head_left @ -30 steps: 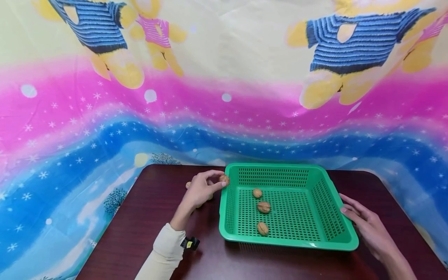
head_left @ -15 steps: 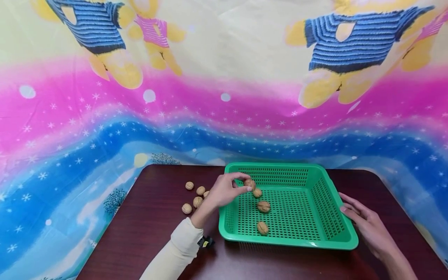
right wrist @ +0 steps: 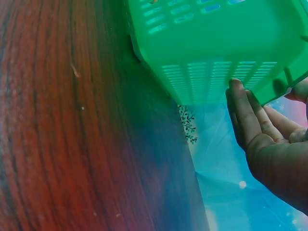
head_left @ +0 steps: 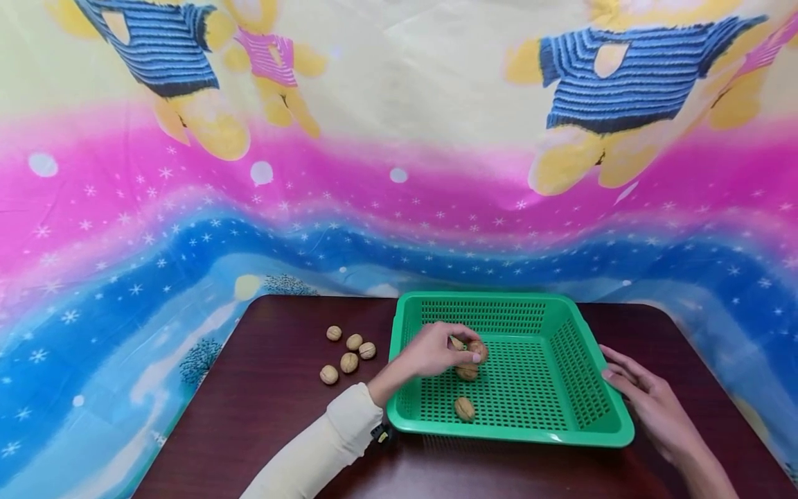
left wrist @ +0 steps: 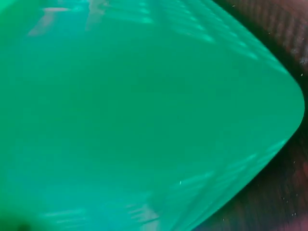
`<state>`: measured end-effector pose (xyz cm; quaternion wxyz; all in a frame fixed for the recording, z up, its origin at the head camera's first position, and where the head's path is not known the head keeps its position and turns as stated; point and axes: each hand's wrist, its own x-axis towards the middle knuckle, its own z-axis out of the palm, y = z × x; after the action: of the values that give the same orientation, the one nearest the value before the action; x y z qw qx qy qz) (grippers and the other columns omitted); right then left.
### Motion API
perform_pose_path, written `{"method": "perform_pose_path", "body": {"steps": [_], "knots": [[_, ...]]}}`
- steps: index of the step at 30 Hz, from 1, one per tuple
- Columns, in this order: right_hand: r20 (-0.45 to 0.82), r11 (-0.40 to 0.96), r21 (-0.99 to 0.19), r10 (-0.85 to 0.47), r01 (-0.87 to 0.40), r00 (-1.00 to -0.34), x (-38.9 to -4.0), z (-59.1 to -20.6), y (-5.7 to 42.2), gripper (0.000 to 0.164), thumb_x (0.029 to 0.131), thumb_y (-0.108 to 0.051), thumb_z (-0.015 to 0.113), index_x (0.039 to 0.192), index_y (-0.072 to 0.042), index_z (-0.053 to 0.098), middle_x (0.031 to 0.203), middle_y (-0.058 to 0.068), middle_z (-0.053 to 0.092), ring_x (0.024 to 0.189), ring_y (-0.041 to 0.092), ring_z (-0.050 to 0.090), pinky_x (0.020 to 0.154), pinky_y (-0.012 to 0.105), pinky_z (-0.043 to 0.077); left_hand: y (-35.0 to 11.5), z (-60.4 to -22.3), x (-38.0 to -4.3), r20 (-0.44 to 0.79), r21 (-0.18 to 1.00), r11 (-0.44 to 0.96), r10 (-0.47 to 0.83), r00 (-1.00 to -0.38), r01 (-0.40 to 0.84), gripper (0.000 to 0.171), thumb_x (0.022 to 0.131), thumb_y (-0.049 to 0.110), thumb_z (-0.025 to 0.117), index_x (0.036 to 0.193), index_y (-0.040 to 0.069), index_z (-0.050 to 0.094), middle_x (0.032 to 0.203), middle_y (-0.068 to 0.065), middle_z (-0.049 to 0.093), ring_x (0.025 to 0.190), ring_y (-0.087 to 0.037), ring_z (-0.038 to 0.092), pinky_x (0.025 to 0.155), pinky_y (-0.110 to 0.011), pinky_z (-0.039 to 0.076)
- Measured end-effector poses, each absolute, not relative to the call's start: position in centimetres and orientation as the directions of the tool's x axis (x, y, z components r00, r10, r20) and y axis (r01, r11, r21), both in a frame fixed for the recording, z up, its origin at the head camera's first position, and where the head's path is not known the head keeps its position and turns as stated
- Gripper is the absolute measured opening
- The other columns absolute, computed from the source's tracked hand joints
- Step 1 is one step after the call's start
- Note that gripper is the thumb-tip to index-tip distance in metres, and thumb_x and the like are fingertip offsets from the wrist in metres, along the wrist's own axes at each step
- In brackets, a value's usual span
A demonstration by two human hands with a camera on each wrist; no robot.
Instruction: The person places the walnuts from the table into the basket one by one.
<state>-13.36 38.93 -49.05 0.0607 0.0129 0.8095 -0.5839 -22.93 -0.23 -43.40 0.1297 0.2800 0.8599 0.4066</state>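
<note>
In the head view my left hand (head_left: 433,351) reaches over the left wall of a green plastic basket (head_left: 511,435). Thumb and fingertips pinch a walnut (head_left: 480,351) low inside it. Beneath and behind that hand, two walnuts are partly hidden, one being the nearer walnut (head_left: 466,373). Another walnut (head_left: 464,409) lies toward the basket's front. At the right side my right hand (head_left: 651,402) holds the rim, its thumb at the edge. The right wrist view shows its fingers (right wrist: 248,115) lying along the perforated outer wall. Green plastic fills most of the left wrist view, without the hand.
Several walnuts (head_left: 349,362) lie in a loose group on the dark wooden table (head_left: 262,416), left of the basket. A printed cloth (head_left: 399,229) with bears and snowflakes hangs behind the table.
My left hand has carried the walnut rightward from the basket's left rim to low inside the basket, uncovering the walnuts on the table. The right hand stays at the rim.
</note>
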Motion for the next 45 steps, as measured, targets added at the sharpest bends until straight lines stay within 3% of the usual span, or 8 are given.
{"method": "perform_pose_path", "body": {"steps": [10, 15, 17, 20, 29, 36, 45], "knots": [[-0.106, 0.308, -0.948, -0.053, 0.085, -0.993, -13.4, -49.0, 38.7, 0.065, 0.116, -0.032, 0.05, 0.173, -0.016, 0.024, 0.122, -0.034, 0.065, 0.107, -0.004, 0.071, 0.084, 0.025, 0.061, 0.5, -44.9, -22.6, -0.052, 0.782, 0.506, 0.634, -0.771, 0.364, 0.028, 0.099, 0.03, 0.081, 0.126, 0.024, 0.079, 0.112, 0.012, 0.078, 0.06, -0.005, 0.049, 0.058, -0.023, 0.042], [-0.117, 0.363, -0.927, -0.033, 0.097, -0.993, -13.3, -48.9, 38.9, 0.066, 0.116, -0.035, 0.049, 0.173, -0.016, 0.022, 0.121, -0.038, 0.062, 0.108, -0.009, 0.068, 0.084, 0.022, 0.059, 0.6, -45.6, -22.7, -0.059, 0.729, 0.539, 0.664, -0.745, 0.422, 0.028, 0.096, 0.03, 0.084, 0.124, 0.024, 0.08, 0.111, 0.012, 0.077, 0.082, 0.002, 0.061, 0.074, -0.02, 0.051], [-0.125, 0.374, -0.921, -0.028, 0.105, -0.992, -13.3, -48.9, 39.0, 0.067, 0.116, -0.037, 0.049, 0.173, -0.016, 0.022, 0.12, -0.039, 0.06, 0.108, -0.01, 0.067, 0.084, 0.022, 0.059, 0.6, -45.7, -22.6, -0.068, 0.708, 0.552, 0.674, -0.736, 0.44, 0.029, 0.096, 0.029, 0.084, 0.124, 0.024, 0.08, 0.111, 0.012, 0.075, 0.097, 0.001, 0.064, 0.079, -0.02, 0.052], [-0.145, 0.388, -0.913, -0.023, 0.125, -0.989, -13.2, -49.0, 39.1, 0.069, 0.116, -0.041, 0.049, 0.174, -0.017, 0.02, 0.119, -0.04, 0.058, 0.108, -0.013, 0.065, 0.086, 0.022, 0.059, 0.7, -45.9, -22.4, -0.085, 0.697, 0.561, 0.684, -0.725, 0.448, 0.029, 0.096, 0.029, 0.084, 0.124, 0.025, 0.08, 0.11, 0.013, 0.072, 0.105, -0.004, 0.064, 0.081, -0.02, 0.052], [-0.171, 0.329, -0.932, -0.025, 0.153, -0.985, -13.1, -49.2, 39.0, 0.069, 0.116, -0.037, 0.05, 0.174, -0.016, 0.018, 0.118, -0.038, 0.063, 0.106, -0.006, 0.071, 0.084, 0.03, 0.062, 0.8, -46.2, -22.2, -0.093, 0.687, 0.562, 0.697, -0.711, 0.461, 0.027, 0.096, 0.028, 0.084, 0.122, 0.024, 0.08, 0.105, 0.014, 0.078, 0.092, 0.006, 0.066, 0.084, -0.019, 0.054], [-0.15, 0.352, -0.927, -0.025, 0.132, -0.988, -13.3, -49.2, 38.9, 0.068, 0.116, -0.037, 0.05, 0.174, -0.016, 0.02, 0.119, -0.037, 0.062, 0.106, -0.008, 0.069, 0.084, 0.027, 0.061, 0.5, -46.0, -22.2, -0.107, 0.718, 0.549, 0.694, -0.712, 0.428, 0.032, 0.099, 0.027, 0.081, 0.128, 0.015, 0.078, 0.111, 0.008, 0.08, 0.097, 0.004, 0.07, 0.087, -0.019, 0.055], [-0.135, 0.31, -0.943, -0.039, 0.116, -0.99, -13.6, -49.1, 38.8, 0.067, 0.116, -0.033, 0.051, 0.173, -0.017, 0.022, 0.12, -0.035, 0.065, 0.105, -0.005, 0.071, 0.082, 0.029, 0.062, 0.4, -45.8, -22.4, -0.093, 0.726, 0.536, 0.698, -0.71, 0.432, 0.033, 0.099, 0.027, 0.081, 0.128, 0.013, 0.078, 0.112, 0.006, 0.08, 0.099, 0.001, 0.071, 0.086, -0.019, 0.056]]}}
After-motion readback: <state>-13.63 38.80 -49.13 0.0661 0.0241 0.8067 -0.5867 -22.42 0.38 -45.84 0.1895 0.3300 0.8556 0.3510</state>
